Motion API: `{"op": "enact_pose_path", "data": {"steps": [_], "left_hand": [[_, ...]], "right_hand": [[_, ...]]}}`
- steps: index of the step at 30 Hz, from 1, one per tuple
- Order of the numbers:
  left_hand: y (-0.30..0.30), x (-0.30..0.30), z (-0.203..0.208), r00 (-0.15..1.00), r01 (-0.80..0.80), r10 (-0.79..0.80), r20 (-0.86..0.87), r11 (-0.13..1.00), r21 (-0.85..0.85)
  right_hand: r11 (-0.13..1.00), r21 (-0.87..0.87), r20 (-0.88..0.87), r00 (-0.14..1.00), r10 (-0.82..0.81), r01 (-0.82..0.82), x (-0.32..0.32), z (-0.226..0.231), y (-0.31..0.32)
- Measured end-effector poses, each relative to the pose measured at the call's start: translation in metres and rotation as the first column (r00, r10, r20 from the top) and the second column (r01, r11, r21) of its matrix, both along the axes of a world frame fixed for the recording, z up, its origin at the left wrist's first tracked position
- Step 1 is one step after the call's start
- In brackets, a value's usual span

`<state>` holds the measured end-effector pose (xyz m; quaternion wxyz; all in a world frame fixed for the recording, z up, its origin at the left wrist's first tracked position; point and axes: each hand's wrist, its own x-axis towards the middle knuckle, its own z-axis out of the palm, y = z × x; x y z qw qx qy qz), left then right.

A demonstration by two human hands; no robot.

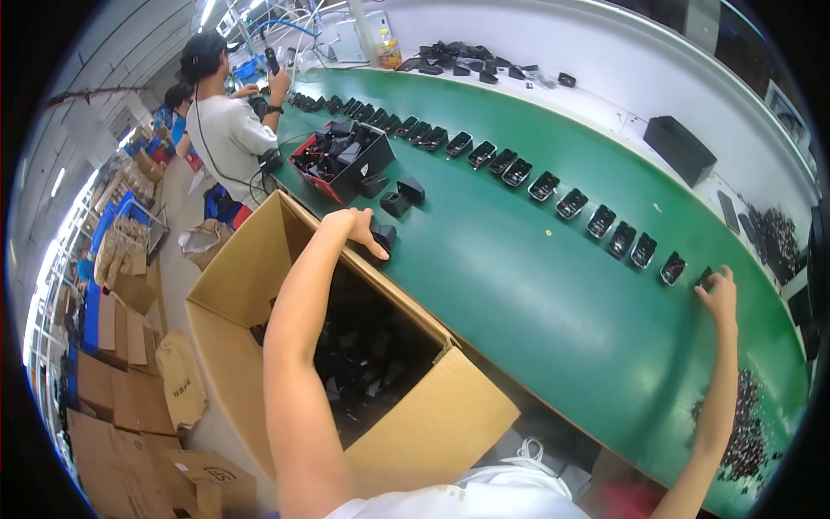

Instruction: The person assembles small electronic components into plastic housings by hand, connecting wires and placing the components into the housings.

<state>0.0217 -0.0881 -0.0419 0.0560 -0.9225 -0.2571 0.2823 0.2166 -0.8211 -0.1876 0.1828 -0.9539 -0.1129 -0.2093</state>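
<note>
At the table's near edge, beside the carton, my left hand (353, 227) is closed round a black plastic housing (383, 236), partly hidden by the fingers. Two more black housings (403, 197) lie just beyond it. Far to the right, my right hand (719, 297) pinches a small black part (705, 277) at the table surface, at the near end of a long row. That row is made of black units with pale rims, such as this black unit (673, 269) closest to the hand. Their exact kind cannot be made out.
An open cardboard carton (415, 406) holding dark parts stands under my left arm. A black bin (367, 164) heaped with housings sits on the green table (519, 285). Small dark pieces (745, 432) lie scattered at lower right. Another person (229, 130) works at far left.
</note>
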Motion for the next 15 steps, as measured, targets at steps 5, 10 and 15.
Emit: {"op": "enact_pose_path", "data": {"steps": [5, 10, 15], "left_hand": [[-0.032, 0.000, 0.005, 0.985, 0.057, -0.025, 0.170, 0.980, -0.189], [-0.007, -0.006, -0.005, 0.960, 0.147, -0.065, 0.272, 0.945, -0.293], [0.000, -0.006, -0.019, 0.937, 0.208, -0.125, 0.327, 0.950, -0.231]], "right_hand": [[0.968, 0.058, 0.293, 0.931, 0.216, -0.243, -0.005, 0.053, 0.082], [0.582, 0.242, 0.025, 0.605, 0.796, -0.776, -0.023, 0.120, 0.353], [0.219, 0.093, 0.095, 0.227, 0.969, -0.971, -0.028, 0.131, 0.598]]}}
